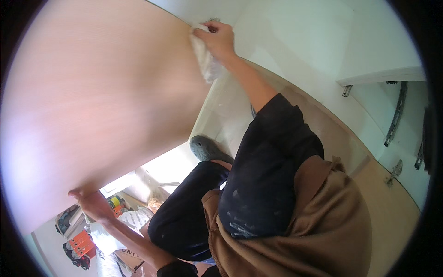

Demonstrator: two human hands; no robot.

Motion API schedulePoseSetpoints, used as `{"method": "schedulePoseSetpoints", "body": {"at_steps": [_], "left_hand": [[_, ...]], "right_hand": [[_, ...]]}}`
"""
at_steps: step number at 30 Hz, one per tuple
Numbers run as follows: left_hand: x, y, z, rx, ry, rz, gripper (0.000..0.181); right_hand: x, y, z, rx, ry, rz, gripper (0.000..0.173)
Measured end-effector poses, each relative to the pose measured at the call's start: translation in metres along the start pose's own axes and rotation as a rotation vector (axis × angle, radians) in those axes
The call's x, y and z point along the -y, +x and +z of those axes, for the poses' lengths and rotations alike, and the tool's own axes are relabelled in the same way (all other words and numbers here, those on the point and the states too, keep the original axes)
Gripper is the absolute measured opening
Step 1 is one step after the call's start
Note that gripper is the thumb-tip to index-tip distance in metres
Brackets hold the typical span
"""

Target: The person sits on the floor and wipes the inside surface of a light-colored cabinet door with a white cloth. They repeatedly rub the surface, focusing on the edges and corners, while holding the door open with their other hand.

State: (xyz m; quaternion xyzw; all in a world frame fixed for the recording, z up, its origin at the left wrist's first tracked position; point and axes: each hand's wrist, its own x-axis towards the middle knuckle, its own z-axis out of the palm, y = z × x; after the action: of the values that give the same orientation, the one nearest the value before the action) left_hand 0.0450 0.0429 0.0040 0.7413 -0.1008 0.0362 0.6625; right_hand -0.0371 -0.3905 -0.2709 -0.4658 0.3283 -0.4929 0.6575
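A large light wood-tone panel point(114, 90), which looks like a cabinet door, fills the upper left. My left hand point(92, 205) grips its lower edge, thumb on the pale face and fingers hidden behind. Up at the panel's far edge, my right hand point(220, 38) pinches a whitish, partly see-through bag or cloth point(204, 60), slightly blurred, which hangs along that edge. Just beyond those fingers shows a small metal piece point(215, 19), possibly a hinge, partly covered by the hand. A white cabinet wall point(294, 41) rises behind it.
Metal drawer runners point(396, 114) line the white compartment at right, with a metal hinge point(394, 173) below. My foot in a grey shoe point(207, 149) stands near the panel's corner. Orange boxes point(82, 243), white plastic bags point(104, 239) and a cardboard box point(129, 259) lie at lower left.
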Motion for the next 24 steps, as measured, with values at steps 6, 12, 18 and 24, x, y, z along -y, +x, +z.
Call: {"method": "schedulePoseSetpoints", "body": {"at_steps": [6, 12, 18, 24], "left_hand": [[-0.002, -0.004, -0.005, 0.038, 0.041, 0.070, 0.055], [0.001, 0.005, -0.027, 0.086, 0.027, 0.081, 0.060], [-0.001, 0.001, -0.007, 0.055, 0.047, 0.120, 0.054], [-0.002, -0.002, -0.004, 0.073, 0.006, 0.122, 0.052]], "right_hand": [[0.001, -0.011, -0.004, 0.031, 0.151, 0.245, 0.037], [-0.003, -0.015, 0.010, 0.014, 0.075, 0.100, 0.042], [0.017, 0.000, 0.015, 0.019, -0.050, -0.117, 0.029], [0.009, -0.002, 0.004, 0.050, -0.044, -0.030, 0.035]]}}
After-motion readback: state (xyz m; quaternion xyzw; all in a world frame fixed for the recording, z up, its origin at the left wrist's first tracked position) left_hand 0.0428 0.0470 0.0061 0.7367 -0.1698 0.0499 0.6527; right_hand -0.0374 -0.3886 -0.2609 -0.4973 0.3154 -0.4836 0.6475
